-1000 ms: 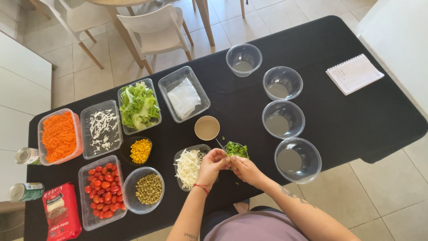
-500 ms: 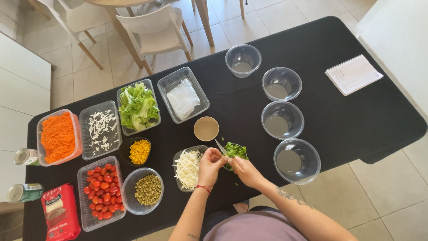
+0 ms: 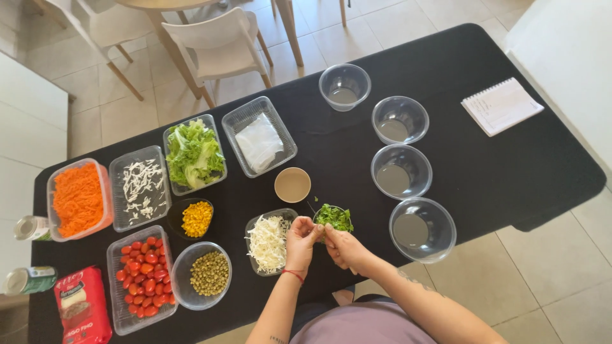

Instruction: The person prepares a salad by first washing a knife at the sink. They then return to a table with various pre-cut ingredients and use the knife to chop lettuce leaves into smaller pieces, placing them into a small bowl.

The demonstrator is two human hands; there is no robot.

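Left hand (image 3: 302,240): fingers curled at herbs (image 3: 334,218), grasp unclear.
Right hand (image 3: 344,247): fingers bunched; contents hidden.
Herb dish: rim mostly covered.

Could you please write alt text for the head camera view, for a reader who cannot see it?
Both hands, left hand and right hand, meet at a small container of chopped green herbs on a black table. Left of them sit trays of shredded cabbage, peas, cherry tomatoes and grated carrot; four empty clear bowls stand right.

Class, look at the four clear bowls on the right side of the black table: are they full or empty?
Empty: all four clear bowls show only bare see-through bottoms, with no food inside.
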